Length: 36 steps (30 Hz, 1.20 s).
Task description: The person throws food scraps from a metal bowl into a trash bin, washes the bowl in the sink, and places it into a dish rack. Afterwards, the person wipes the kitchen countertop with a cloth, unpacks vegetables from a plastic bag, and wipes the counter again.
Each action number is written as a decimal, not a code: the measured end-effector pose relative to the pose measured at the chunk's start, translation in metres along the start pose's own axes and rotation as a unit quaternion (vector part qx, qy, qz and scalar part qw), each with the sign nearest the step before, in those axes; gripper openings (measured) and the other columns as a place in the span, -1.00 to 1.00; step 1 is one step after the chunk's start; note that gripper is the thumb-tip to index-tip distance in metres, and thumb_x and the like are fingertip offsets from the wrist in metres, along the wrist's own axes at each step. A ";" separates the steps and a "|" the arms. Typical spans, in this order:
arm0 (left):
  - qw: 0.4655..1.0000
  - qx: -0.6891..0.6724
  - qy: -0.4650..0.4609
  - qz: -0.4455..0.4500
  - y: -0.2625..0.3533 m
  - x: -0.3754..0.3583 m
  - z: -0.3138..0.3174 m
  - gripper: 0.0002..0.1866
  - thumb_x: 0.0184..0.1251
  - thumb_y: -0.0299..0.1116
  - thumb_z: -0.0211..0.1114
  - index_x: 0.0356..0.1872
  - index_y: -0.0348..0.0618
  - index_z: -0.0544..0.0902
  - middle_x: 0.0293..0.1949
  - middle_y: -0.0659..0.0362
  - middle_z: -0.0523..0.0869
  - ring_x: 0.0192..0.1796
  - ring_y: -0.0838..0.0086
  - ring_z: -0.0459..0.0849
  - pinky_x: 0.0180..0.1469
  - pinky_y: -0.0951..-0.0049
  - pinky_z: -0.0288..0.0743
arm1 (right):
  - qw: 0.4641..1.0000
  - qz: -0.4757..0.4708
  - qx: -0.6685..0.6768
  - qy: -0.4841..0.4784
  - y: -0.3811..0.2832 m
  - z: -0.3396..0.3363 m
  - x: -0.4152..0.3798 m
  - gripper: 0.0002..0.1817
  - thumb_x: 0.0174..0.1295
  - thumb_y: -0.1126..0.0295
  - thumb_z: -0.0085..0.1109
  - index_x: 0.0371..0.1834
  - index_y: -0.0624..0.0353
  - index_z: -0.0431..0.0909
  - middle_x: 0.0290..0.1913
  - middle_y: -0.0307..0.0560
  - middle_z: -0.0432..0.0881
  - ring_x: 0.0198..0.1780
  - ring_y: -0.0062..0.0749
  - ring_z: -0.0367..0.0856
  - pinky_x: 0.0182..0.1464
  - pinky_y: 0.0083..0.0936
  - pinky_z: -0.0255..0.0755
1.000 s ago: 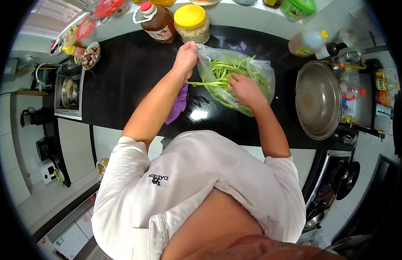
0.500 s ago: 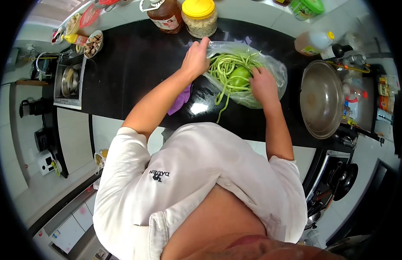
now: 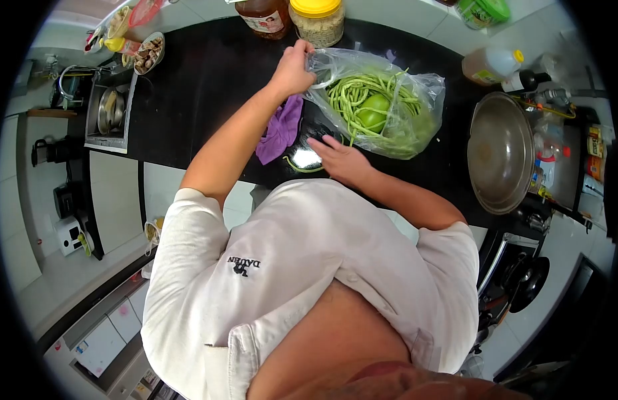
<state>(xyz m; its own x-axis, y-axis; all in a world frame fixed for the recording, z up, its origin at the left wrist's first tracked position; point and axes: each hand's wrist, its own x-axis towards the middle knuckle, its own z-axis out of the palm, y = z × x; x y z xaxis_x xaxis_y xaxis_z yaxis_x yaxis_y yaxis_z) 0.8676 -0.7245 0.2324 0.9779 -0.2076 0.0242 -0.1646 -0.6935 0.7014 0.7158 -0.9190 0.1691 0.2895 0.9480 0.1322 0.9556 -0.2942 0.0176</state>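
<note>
Plastic bag (image 3: 416, 100) gripped by left hand (image 3: 292, 67); right hand (image 3: 342, 160) beside it.

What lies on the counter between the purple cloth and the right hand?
In the head view, one loose long bean curls on the black counter between the purple cloth and the right hand.

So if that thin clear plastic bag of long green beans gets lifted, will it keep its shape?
Probably not. The thin clear plastic bag is crinkled and slumps on the counter, so it would likely sag. The long green beans curve loosely and would probably droop and shift.
</note>
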 end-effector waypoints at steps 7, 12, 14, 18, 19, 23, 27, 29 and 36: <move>0.998 0.060 0.012 0.008 -0.007 0.001 -0.012 -0.68 -0.13 -0.45 0.30 -0.25 -0.23 0.53 -0.30 -0.04 0.61 -0.19 0.09 0.61 -0.09 0.26 0.50 | 0.981 0.107 0.098 -0.133 -0.004 0.062 -0.006 -0.81 0.11 0.37 0.01 -0.29 0.19 0.58 -0.26 0.02 0.62 -0.20 -0.16 0.59 -0.17 -0.27 0.44; 0.992 0.083 -0.032 -0.088 0.010 -0.010 -0.025 -0.64 -0.13 -0.39 0.38 -0.23 -0.23 0.55 -0.36 -0.01 0.68 -0.25 0.19 0.68 -0.14 0.31 0.53 | 0.933 0.186 0.299 -0.072 0.020 -0.015 -0.008 -0.79 0.14 0.43 -0.03 -0.20 0.26 0.52 -0.18 0.11 0.55 -0.16 -0.03 0.57 -0.11 -0.17 0.46; 0.988 0.096 -0.081 -0.090 0.008 -0.011 -0.030 -0.65 -0.08 -0.39 0.39 -0.21 -0.24 0.55 -0.36 0.05 0.67 -0.26 0.33 0.65 -0.15 0.38 0.50 | 0.910 0.207 0.344 0.102 0.032 -0.040 -0.016 -0.79 0.17 0.47 -0.04 -0.15 0.20 0.50 -0.27 0.10 0.53 -0.20 0.01 0.55 -0.15 -0.15 0.44; 0.991 -0.015 -0.093 -0.095 0.005 -0.012 -0.036 -0.74 -0.03 -0.56 0.29 -0.24 -0.22 0.51 -0.36 0.11 0.65 -0.26 0.44 0.62 -0.22 0.44 0.49 | 0.856 0.345 0.354 0.150 0.080 -0.077 -0.045 -0.79 0.25 0.42 -0.01 -0.09 0.18 0.51 -0.27 0.10 0.55 -0.16 0.01 0.56 -0.14 -0.20 0.45; 0.987 -0.067 -0.096 -0.114 0.009 -0.012 -0.040 -0.74 -0.02 -0.60 0.26 -0.25 -0.21 0.50 -0.35 0.12 0.64 -0.26 0.45 0.62 -0.23 0.45 0.48 | 0.878 0.352 0.302 0.120 0.091 -0.084 -0.048 -0.78 0.26 0.38 0.00 -0.09 0.20 0.52 -0.25 0.11 0.57 -0.16 0.01 0.57 -0.13 -0.20 0.44; 0.960 -0.216 -0.080 -0.155 0.008 -0.012 -0.040 -0.77 0.02 -0.69 0.17 -0.27 -0.19 0.47 -0.35 0.18 0.55 -0.35 0.48 0.54 -0.34 0.51 0.44 | 0.910 0.396 0.092 -0.074 0.108 -0.057 -0.062 -0.67 0.31 0.20 -0.01 -0.10 0.25 0.55 -0.18 0.12 0.60 -0.18 0.01 0.59 -0.10 -0.14 0.43; 0.938 -0.301 -0.002 -0.170 0.021 -0.012 -0.038 -0.76 0.04 -0.70 0.12 -0.26 -0.15 0.49 -0.32 0.21 0.51 -0.38 0.54 0.46 -0.41 0.57 0.34 | 0.877 0.464 0.043 -0.114 0.107 -0.029 -0.060 -0.57 0.31 0.06 -0.03 -0.22 0.24 0.61 -0.27 0.12 0.61 -0.14 0.01 0.59 -0.08 -0.12 0.42; 0.924 -0.331 0.061 -0.182 0.026 -0.011 -0.036 -0.79 0.07 -0.66 0.10 -0.27 -0.15 0.51 -0.35 0.22 0.54 -0.42 0.57 0.46 -0.45 0.59 0.29 | 0.867 0.473 0.052 -0.145 0.112 -0.029 -0.064 -0.58 0.30 0.07 -0.02 -0.25 0.23 0.63 -0.30 0.14 0.61 -0.10 0.01 0.57 -0.06 -0.15 0.43; 0.977 -0.201 0.035 -0.065 0.045 -0.009 -0.018 -0.86 0.14 -0.40 0.21 -0.40 -0.26 0.63 -0.51 0.24 0.57 -0.38 0.51 0.57 -0.31 0.53 0.43 | 0.855 0.489 0.055 -0.163 0.101 -0.070 -0.093 -0.60 0.09 0.17 0.26 -0.07 0.18 0.62 -0.09 0.08 0.59 0.02 -0.10 0.53 -0.01 -0.28 0.41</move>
<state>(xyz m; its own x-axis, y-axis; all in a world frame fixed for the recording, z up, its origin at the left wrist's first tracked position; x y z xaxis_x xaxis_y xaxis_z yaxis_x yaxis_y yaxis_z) 0.8534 -0.7412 0.2762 0.9960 -0.0775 -0.0450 0.0121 -0.3810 0.9245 0.7816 -1.0456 0.2279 0.9358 0.2446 -0.2539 0.2427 -0.9693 -0.0391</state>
